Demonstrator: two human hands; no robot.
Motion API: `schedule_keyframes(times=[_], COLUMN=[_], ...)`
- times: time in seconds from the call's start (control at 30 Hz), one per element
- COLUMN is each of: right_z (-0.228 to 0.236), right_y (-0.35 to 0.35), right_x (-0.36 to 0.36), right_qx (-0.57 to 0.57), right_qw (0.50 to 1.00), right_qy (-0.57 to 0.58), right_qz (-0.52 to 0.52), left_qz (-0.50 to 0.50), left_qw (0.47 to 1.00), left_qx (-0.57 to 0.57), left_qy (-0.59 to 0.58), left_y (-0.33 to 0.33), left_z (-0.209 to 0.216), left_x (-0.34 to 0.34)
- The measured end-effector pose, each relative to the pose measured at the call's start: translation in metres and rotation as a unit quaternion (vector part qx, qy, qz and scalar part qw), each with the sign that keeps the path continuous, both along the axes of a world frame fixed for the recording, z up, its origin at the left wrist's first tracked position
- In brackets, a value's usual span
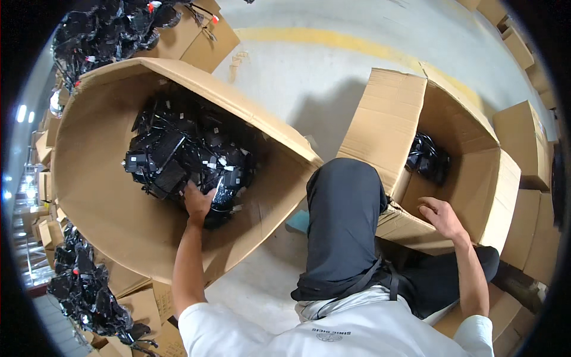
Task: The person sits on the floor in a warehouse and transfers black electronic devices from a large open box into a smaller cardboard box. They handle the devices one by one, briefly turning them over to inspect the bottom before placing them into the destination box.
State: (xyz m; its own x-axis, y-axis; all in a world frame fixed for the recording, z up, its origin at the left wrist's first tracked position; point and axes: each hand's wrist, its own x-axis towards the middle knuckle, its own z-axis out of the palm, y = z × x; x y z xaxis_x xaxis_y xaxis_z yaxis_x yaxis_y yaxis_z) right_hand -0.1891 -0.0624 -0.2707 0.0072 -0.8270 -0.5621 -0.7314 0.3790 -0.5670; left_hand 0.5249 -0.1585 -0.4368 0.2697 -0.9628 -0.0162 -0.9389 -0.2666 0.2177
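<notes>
One white shirt (351, 333) sits closest to me. Inside one big carton (89, 160), the left hand (198, 202) touches uncountable black parts (178, 149); I cannot tell if its fingers pinch. Right of that carton, the right hand (443, 217), fingers loosely apart, overhangs one smaller carton (380, 113) holding one black bundle (433, 162).

The floor (279, 77) is grey; cardboard boxes (89, 154) stand there.

The one view comes from the wearer's head, looking steeply down over the white shirt (369, 333) and dark trousers (342, 232) and out across the floor (285, 77). It sits near enough to see past the rims of the large box (89, 143) and small box (383, 113), into both; its fisheye bends straight edges.
</notes>
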Motion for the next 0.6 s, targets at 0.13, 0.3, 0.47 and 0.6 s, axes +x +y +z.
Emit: schedule_keyframes(times=[0.13,0.3,0.47,0.6], right_z=[-0.011,-0.021,-0.015,0.021], right_y=[0.008,0.009,0.014,-0.029], right_x=[-0.003,0.002,-0.014,0.03], right_qx=[-0.079,-0.107,-0.139,-0.204], right_qw=[0.995,0.992,0.986,0.965], right_qy=[0.032,0.044,-0.008,-0.118], right_qz=[-0.047,-0.043,-0.094,-0.114], left_qz=[0.045,0.16,0.091,0.055], left_qw=[0.982,0.939,0.883,0.906], left_qx=[0.161,0.212,0.144,0.142], left_qy=[-0.084,0.218,0.436,0.394], left_y=[-0.008,0.002,-0.018,0.014], left_z=[-0.03,-0.01,0.2,0.294], left_x=[-0.004,0.031,-0.053,-0.095])
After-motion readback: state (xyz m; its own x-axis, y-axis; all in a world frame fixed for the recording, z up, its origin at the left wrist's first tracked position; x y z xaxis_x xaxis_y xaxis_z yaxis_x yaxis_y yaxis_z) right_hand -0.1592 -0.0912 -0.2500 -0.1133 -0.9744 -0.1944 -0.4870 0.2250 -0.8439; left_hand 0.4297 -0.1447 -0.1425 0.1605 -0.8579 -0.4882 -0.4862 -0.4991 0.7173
